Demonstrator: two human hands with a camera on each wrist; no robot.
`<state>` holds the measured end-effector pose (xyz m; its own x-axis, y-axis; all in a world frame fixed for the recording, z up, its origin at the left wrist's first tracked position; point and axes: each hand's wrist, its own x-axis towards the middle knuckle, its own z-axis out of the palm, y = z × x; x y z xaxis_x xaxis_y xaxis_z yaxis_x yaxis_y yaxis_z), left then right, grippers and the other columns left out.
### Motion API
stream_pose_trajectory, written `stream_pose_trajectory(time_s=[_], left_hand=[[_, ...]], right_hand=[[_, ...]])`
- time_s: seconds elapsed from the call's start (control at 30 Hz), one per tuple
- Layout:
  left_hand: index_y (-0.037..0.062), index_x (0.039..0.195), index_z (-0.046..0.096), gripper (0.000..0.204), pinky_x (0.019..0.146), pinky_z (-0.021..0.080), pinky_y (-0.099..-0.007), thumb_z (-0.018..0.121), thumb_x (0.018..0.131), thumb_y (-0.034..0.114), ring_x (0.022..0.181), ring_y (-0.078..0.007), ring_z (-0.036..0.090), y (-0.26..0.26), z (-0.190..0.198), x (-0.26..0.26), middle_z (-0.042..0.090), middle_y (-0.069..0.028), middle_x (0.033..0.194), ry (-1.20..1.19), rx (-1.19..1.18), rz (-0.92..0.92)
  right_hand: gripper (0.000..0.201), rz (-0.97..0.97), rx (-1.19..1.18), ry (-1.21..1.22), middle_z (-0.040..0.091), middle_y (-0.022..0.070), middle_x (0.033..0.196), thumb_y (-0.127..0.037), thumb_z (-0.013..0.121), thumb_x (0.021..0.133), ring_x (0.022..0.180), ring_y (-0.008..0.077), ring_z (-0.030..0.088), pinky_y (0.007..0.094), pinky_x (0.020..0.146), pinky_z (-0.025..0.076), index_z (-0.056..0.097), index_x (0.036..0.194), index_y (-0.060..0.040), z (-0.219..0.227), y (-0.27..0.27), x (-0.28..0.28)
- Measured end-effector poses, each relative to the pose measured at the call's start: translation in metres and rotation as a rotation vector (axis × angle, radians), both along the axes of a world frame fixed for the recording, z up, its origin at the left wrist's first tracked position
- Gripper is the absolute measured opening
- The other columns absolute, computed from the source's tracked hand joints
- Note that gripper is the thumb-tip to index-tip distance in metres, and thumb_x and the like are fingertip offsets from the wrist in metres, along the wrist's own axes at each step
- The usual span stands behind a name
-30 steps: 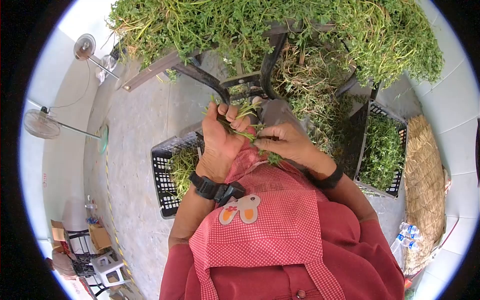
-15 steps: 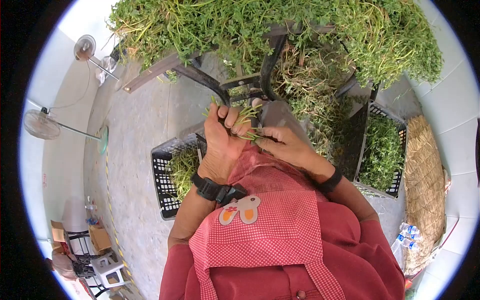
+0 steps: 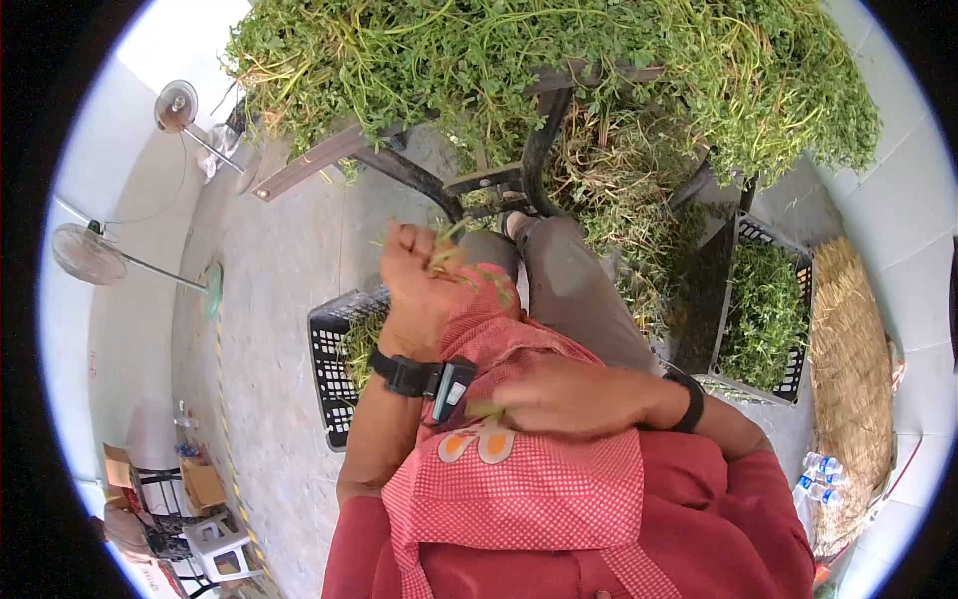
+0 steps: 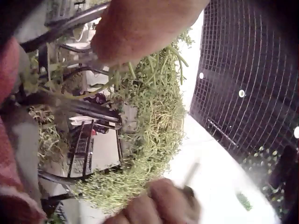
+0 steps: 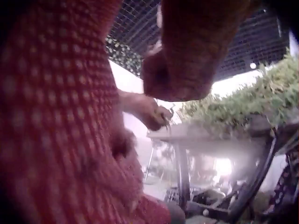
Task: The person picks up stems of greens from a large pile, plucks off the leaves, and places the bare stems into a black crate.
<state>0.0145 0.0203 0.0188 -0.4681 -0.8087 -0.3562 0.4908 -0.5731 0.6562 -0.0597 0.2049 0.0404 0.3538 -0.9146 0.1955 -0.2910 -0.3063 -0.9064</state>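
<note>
Thin green stems (image 3: 446, 258) stick out of the left hand (image 3: 411, 290), whose fingers curl round them above the apron-covered lap. The right hand (image 3: 564, 396), blurred, lies low across the red checked apron (image 3: 539, 489), well apart from the left. A small yellow-green piece (image 3: 486, 408) shows at its fingertips, pinched there. In the right wrist view the left hand (image 5: 145, 109) grips stems beyond the apron, and the right hand (image 5: 187, 56) is a dark shape close up.
A heap of leafy greens (image 3: 479, 60) covers the table ahead. Cut plants (image 3: 629, 190) lie beneath it. One black crate (image 3: 331, 369) with stems stands at the left, another with greens (image 3: 763, 314) at the right, beside a straw roll (image 3: 846, 369). Two fans stand far left.
The right hand has left the stems by the left hand and moved back and down over the apron. The left hand has shifted slightly left, still gripping its stems. The knees show more now.
</note>
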Motion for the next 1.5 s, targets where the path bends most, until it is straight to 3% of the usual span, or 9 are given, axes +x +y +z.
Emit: stream_pose_trajectory(time_s=[0.17,0.4,0.93,1.0,1.07,1.17,1.27,1.33,1.5], left_hand=[[0.0182,0.056,0.031,0.044,0.039,0.016,-0.0251,0.029,0.097,0.035,0.041,-0.0112,0.019,-0.014,-0.001,0.011,0.025,0.0052,0.046,0.278,0.114,-0.177],[0.0178,0.057,0.032,0.046,0.039,0.016,-0.0269,0.025,0.098,0.036,0.039,-0.0112,0.015,-0.004,-0.003,0.007,0.023,0.0051,0.044,0.393,0.163,-0.259],[0.0186,0.059,0.031,0.043,0.037,0.014,-0.0253,0.029,0.098,0.035,0.038,-0.0102,0.016,0.012,0.003,0.000,0.021,0.0055,0.046,0.042,0.141,-0.157],[0.0185,0.059,0.031,0.042,0.037,0.015,-0.0252,0.029,0.098,0.035,0.038,-0.0099,0.017,0.010,0.004,0.001,0.021,0.0057,0.047,0.096,0.148,-0.216],[0.0184,0.060,0.031,0.040,0.038,0.016,-0.0245,0.031,0.098,0.033,0.040,-0.0093,0.020,0.009,0.012,0.000,0.023,0.0065,0.049,-0.139,0.075,-0.011],[0.0171,0.064,0.036,0.038,0.041,0.024,-0.0231,0.032,0.098,0.033,0.046,-0.0106,0.030,-0.012,-0.020,0.021,0.031,0.0054,0.054,0.378,-0.003,-0.425],[0.0131,0.071,0.043,0.035,0.048,0.035,-0.0245,0.034,0.097,0.033,0.054,-0.0146,0.039,0.014,0.007,0.002,0.044,0.0006,0.063,0.141,0.185,-0.223],[0.0071,0.079,0.048,0.033,0.062,0.048,-0.0311,0.033,0.098,0.030,0.068,-0.0219,0.053,0.005,-0.009,0.004,0.058,-0.0101,0.083,0.278,0.127,-0.338],[-0.0018,0.093,0.050,0.034,0.087,0.050,-0.0442,0.030,0.098,0.026,0.107,-0.0357,0.054,0.015,-0.008,-0.007,0.050,-0.0241,0.121,0.358,0.133,-0.430]], right_hand=[[0.017,-0.582,0.378,-0.588,0.039,-0.0063,0.063,-0.012,0.049,0.091,0.052,0.0031,0.036,0.0202,0.044,0.029,0.053,0.105,-0.0042,-0.033,-0.013,-0.065],[0.020,-0.489,0.449,-0.890,0.039,-0.0071,0.061,-0.018,0.052,0.091,0.049,0.0007,0.032,0.0186,0.042,0.023,0.056,0.105,-0.0044,-0.069,-0.039,-0.055],[0.022,-0.814,-0.105,0.468,0.059,0.0116,0.064,-0.018,0.052,0.084,0.059,0.0258,0.058,0.0351,0.053,0.044,0.058,0.082,0.0029,-0.084,-0.034,-0.053],[0.022,-0.889,-0.098,0.253,0.055,0.0055,0.063,-0.024,0.052,0.085,0.053,0.0217,0.054,0.0331,0.047,0.041,0.057,0.087,-0.0021,-0.069,-0.022,-0.071],[0.014,-0.776,0.272,-1.133,0.047,0.0038,0.057,-0.021,0.048,0.087,0.047,0.0120,0.043,0.0253,0.044,0.035,0.054,0.084,-0.0097,-0.107,0.007,-0.143],[0.021,-1.431,-0.039,-0.228,0.054,0.0054,0.073,-0.030,0.052,0.089,0.058,0.0123,0.052,0.0241,0.046,0.043,0.054,0.093,-0.0090,-0.158,0.076,-0.239],[0.049,-1.462,-0.072,-0.671,0.058,0.0161,0.110,-0.027,0.056,0.088,0.099,0.0202,0.059,0.0308,0.078,0.050,0.044,0.129,-0.0029,-0.218,0.156,-0.324],[0.056,-1.923,0.216,0.543,0.055,0.0154,0.119,-0.022,0.060,0.087,0.101,0.0196,0.057,0.0293,0.085,0.046,0.037,0.134,-0.0010,-0.232,0.170,-0.348],[0.027,-1.351,-0.105,-0.016,0.064,0.0059,0.097,-0.005,0.062,0.083,0.087,0.0106,0.057,0.0248,0.074,0.047,0.061,0.108,0.0017,-0.102,0.059,-0.208]])
